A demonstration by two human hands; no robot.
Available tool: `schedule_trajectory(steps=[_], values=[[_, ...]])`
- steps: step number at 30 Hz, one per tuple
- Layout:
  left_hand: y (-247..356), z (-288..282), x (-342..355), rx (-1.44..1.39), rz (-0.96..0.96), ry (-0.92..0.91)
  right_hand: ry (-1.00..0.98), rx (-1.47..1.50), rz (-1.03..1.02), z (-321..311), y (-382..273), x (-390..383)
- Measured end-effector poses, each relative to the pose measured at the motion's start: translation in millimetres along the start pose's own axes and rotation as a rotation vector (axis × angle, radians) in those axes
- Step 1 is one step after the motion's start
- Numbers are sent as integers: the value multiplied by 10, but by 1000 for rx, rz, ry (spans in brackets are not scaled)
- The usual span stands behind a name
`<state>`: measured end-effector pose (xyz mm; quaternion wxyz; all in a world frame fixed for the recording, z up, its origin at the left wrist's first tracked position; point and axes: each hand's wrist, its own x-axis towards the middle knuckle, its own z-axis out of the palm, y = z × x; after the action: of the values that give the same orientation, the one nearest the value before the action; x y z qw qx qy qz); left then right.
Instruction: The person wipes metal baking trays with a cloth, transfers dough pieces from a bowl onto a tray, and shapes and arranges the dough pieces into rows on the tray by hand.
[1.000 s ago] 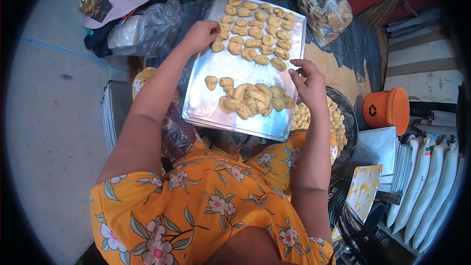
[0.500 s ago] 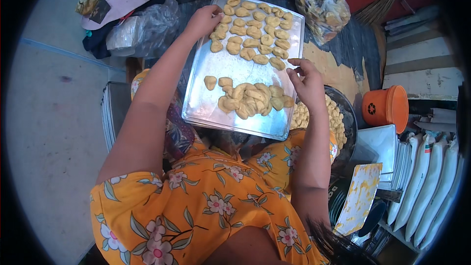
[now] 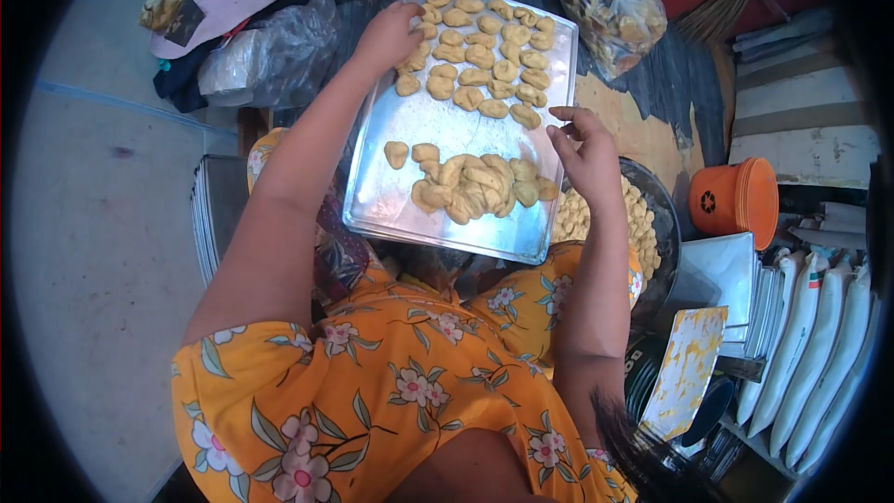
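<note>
A rectangular metal tray [image 3: 372, 163] lies across my lap, its far part covered with rows of small tan dough pieces [image 3: 480, 56]. Nearer to me on the same tray is a heap of twisted dough pieces [image 3: 472, 188], with two loose ones at its upper left. My left hand [image 3: 387, 39] is at the tray's far left edge, its bent fingers closed on a dough piece in the outer column; the fingertips partly hide it. Beside the right edge, my right hand [image 3: 589, 147] is open, thumb and forefinger apart, near the end of the closest row.
A dark round basin [image 3: 663, 251] full of dough pieces stands under my right forearm. Farther right are an orange bucket [image 3: 734, 203], stacked trays [image 3: 722, 284] and long white packages [image 3: 792, 354]. Plastic bags [image 3: 270, 56] lie far left; a filled clear bag [image 3: 612, 19] sits far right.
Both hands keep nearly the same places. The tray and the dough on it appear shifted very slightly up and left in the picture; the dough rows look unchanged.
</note>
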<state>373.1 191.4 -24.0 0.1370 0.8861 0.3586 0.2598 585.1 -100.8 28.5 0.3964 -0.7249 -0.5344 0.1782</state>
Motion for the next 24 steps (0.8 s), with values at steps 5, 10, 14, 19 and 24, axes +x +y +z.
schedule_trajectory(steps=[5, 10, 14, 19, 24], values=[[427, -124, -493, -21, 191, -208, -18, -8, 2, 24, -55, 10], [516, -128, -624, 144, 206, -344, -44, -24, 30, 55, -89, 8], [478, -131, -649, 167, 202, -352, -46, -36, 32, 63, -118, -20], [483, -110, -640, 147, 224, -250, -52, -38, 25, 71, -100, -29], [370, 90, -362, 100, 126, -33, -42, -43, 16, 94, -69, -29]])
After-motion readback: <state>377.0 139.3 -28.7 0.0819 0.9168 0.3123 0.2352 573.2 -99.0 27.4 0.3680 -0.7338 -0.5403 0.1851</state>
